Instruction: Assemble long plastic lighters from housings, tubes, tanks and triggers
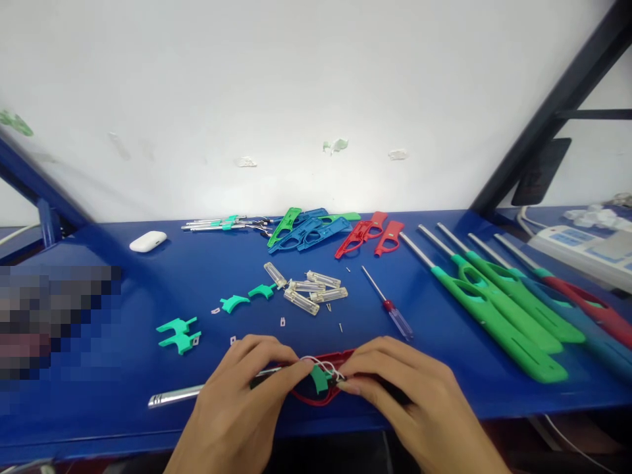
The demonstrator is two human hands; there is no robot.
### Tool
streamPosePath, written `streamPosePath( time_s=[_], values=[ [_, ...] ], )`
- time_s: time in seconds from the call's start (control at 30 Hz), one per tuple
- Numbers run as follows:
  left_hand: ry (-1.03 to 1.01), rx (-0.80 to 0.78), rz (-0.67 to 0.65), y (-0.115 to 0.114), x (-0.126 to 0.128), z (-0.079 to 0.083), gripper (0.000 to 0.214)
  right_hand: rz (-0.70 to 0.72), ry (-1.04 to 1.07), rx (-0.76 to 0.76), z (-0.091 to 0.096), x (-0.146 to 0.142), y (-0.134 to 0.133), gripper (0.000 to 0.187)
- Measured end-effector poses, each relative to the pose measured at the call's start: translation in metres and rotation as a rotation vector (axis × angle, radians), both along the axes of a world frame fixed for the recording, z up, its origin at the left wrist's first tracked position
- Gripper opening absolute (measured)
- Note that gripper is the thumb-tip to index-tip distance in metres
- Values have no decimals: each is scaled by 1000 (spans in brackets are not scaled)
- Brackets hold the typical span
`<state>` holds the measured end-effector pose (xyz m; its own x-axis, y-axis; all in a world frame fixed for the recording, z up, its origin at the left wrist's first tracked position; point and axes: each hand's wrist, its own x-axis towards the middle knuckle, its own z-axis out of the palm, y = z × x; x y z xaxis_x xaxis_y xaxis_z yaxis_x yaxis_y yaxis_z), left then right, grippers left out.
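Note:
A red lighter shell half lies at the table's front edge between my hands. In it sit a green trigger and looping white wires. My left hand is closed around the shell's left part, and a silver metal tube sticks out beyond it to the left. My right hand pinches a small dark part at the wire ends, just right of the trigger. The fingers hide most of that part and the shell's right end.
Clear fuel tanks, green triggers and a screwdriver lie ahead. Farther back are loose shell halves and tube assemblies. Several assembled lighters lie right; a white case sits back left.

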<state>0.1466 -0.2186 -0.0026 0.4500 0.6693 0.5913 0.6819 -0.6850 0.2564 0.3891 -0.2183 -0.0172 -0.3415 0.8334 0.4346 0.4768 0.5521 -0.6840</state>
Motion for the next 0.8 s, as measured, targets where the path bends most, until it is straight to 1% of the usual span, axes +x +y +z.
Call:
streamPosePath(
  time_s=[0.1,0.2,0.3,0.47,0.6,0.8],
  values=[
    [4,11,0,-1,-1,0,42,-14,-1,13,-1,0,-1,17],
    [-14,-6,4,-1,-1,0,36,-36,12,3,-1,0,-1,19],
    [-26,-27,4,-1,0,0,29,-40,33,-19,-2,0,-2,16],
    [-57,-45,-6,1,2,-2,27,-33,36,-22,-1,1,-2,14],
    [-83,-22,-14,2,4,-5,27,-29,34,-24,-1,0,-1,16],
    [-72,22,16,1,5,-7,27,-42,13,21,-1,0,-1,22]
  ],
)
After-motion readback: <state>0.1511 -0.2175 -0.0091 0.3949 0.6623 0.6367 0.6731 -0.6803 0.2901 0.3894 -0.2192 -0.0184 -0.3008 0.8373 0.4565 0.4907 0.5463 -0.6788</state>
